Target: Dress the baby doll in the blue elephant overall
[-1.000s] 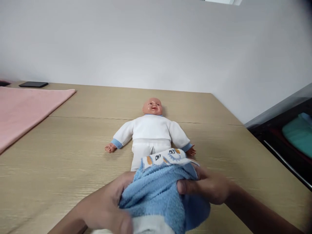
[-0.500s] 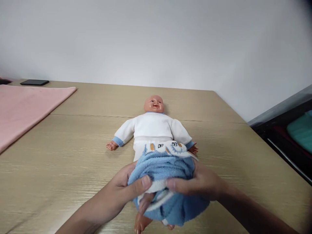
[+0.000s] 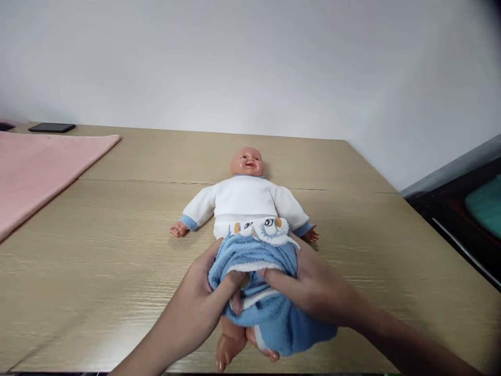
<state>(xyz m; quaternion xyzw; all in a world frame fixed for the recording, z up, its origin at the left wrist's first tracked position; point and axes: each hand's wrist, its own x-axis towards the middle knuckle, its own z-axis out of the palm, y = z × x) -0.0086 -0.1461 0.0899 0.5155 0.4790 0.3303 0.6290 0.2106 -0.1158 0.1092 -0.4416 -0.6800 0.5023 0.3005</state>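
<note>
Blue trousers (image 3: 274, 324) of fleece sit bunched around the legs of a doll (image 3: 245, 201) in the lower middle of the frame, with a white patterned waistband at the doll's waist. The doll lies on its back on the bench (image 3: 97, 235), head toward the top of the frame, arms out to both sides, in a white top with blue cuffs. Its bare feet (image 3: 229, 350) stick out below the bunched fabric near the bottom edge.

The left hand (image 3: 198, 303) comes in from the lower left and is closed on the left side of the trousers, thumb lying across the front. The right hand (image 3: 313, 290) comes in from the lower right and grips the right side, fingers pinching a white inner fold at the middle. Both hands touch the fabric and nearly meet over the doll's thighs.

A pink cloth (image 3: 35, 167) lies at the left edge, with a dark phone (image 3: 51, 127) just above it in the upper left.
</note>
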